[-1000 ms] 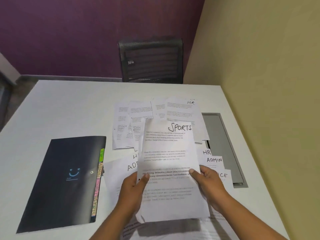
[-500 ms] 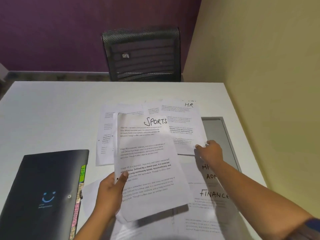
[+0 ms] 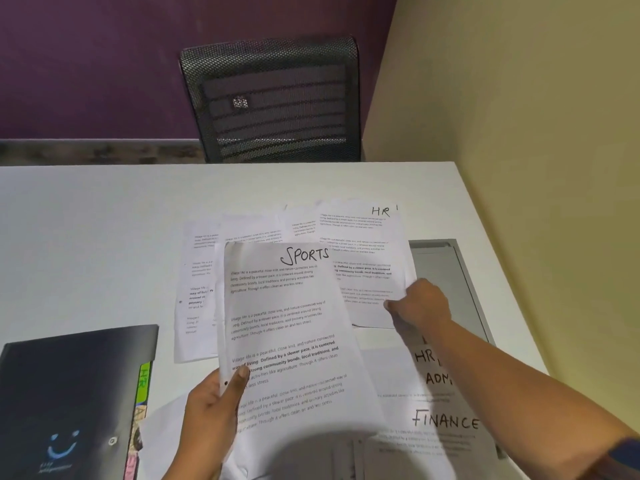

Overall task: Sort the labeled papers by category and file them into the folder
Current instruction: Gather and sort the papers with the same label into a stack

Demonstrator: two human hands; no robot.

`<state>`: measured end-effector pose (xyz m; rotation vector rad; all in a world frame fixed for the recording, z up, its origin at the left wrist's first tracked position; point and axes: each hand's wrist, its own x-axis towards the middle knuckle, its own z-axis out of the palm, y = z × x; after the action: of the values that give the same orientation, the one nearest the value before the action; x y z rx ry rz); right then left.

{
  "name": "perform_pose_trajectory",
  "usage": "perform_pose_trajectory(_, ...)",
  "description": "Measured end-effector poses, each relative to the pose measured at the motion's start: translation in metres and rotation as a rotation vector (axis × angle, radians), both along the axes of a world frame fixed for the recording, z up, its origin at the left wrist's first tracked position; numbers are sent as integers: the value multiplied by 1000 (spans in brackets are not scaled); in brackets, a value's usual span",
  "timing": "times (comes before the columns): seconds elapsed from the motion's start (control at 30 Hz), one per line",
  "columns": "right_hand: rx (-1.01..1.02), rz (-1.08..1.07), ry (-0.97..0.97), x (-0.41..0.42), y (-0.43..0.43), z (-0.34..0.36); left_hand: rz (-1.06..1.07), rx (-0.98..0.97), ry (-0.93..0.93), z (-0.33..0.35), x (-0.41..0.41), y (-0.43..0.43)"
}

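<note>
- SPORTS sheet (image 3: 287, 341) is held off the surface (image 3: 104, 220) by the left hand (image 3: 207, 414). The thumb lies across the sheet's left edge on the printed face, and the fingers sit behind the paper, out of sight. The sheet tilts up and away from that hand, with its handwritten heading at the far end.
- The right hand (image 3: 420, 306) reaches forward past the right side of the SPORTS sheet. Its fingers are curled on the near right corner of the HR sheet (image 3: 363, 251), pinching it. The near edge of the HR sheet is raised slightly, with a thin shadow beneath.
- The HR sheet spreads out beyond and to the left of the right hand. It overlaps other printed sheets (image 3: 201, 299) that fan out beyond the left hand and run partly behind the SPORTS sheet.
- Under the right forearm lie more papers flat on the surface. These are the FINANCE sheet (image 3: 446, 431) on the near side and, closer to the wrist, two partly covered sheets (image 3: 431, 367) showing "HR" and "ADM".
- The folder (image 3: 69, 393), dark and closed, lies flat just to the left of the left hand. It has a smile mark on its cover and coloured tabs (image 3: 143, 375) along the edge facing that hand. The green tab reads HR.
- A grey panel (image 3: 450, 271) is set into the surface just to the right of the right hand.
- A mesh chair (image 3: 277, 98) stands past the far edge of the surface, well beyond both hands.
</note>
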<state>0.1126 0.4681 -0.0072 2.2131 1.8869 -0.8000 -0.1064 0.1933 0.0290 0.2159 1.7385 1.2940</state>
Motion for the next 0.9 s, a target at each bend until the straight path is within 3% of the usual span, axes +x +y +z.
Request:
perform_pose_trajectory(0.23, 80, -80, -33, -15, -13, 1, 47, 25, -77, -6, 0, 2)
perform_pose_trajectory(0.5, -6, -179, 126, -4, -2, 0, 112, -100, -193, -43, 1, 2)
perform_pose_trajectory(0.67, 12, -235, 196, 3, -3, 6, 63, -168, -142, -15, 2, 15)
perform_pose_trajectory(0.9, 79, -480, 566, 4, -9, 13, 56, -218, -151, -19, -1, 13)
